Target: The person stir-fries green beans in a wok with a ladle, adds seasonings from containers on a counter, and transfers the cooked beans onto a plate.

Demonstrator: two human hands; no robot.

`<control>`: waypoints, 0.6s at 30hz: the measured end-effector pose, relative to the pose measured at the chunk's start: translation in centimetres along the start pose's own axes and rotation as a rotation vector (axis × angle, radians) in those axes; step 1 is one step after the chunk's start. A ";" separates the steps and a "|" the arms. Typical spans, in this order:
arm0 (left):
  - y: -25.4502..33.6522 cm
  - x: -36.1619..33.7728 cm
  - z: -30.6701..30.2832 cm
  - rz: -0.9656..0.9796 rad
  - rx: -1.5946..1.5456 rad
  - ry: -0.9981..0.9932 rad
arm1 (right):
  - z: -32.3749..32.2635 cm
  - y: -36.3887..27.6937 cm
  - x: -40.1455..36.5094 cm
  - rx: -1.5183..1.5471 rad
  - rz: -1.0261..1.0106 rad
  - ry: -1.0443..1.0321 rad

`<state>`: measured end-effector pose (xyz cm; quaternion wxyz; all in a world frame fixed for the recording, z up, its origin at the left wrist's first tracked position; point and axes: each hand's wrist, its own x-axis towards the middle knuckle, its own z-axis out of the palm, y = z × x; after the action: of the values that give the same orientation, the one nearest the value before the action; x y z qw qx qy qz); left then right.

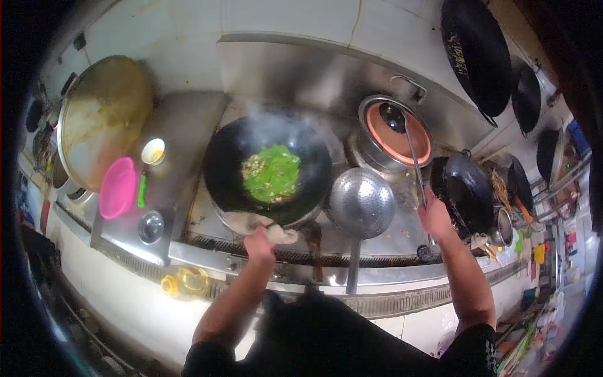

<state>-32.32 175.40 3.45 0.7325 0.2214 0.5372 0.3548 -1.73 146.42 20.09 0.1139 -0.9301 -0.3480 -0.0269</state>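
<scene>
A black wok (pixel 220 157) on the stove holds chopped green leaves (pixel 273 173) with small pale bits at their left, and steam rises from it. My left hand (pixel 259 244) is closed on a folded beige cloth (pixel 248 223) at the wok's near rim. My right hand (pixel 434 217) is wrapped round the long handle of a ladle (pixel 393 117). The ladle's dark, shiny bowl lies over the orange-rimmed metal pot (pixel 377 151) at the back right. Between the wok and my right hand rests a perforated metal strainer (pixel 362 202), its handle toward me.
On the left counter are a pink basin (pixel 118 188), a small white bowl (pixel 152 151), a green-handled tool (pixel 142 190) and a clear bowl (pixel 151 227). A large round lid (pixel 107 119) leans behind them. An oil bottle (pixel 186 283) stands near the front edge. Dark woks (pixel 465 195) crowd the right.
</scene>
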 end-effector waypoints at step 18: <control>-1.6 3.2 -1.0 0.040 -0.070 -0.166 | -7.5 3.0 2.9 1.258 0.643 -0.251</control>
<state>-32.23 176.74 -0.07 0.7745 0.2349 0.4572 0.3686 2.64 144.37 27.18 0.5900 -0.7408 -0.0166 0.3207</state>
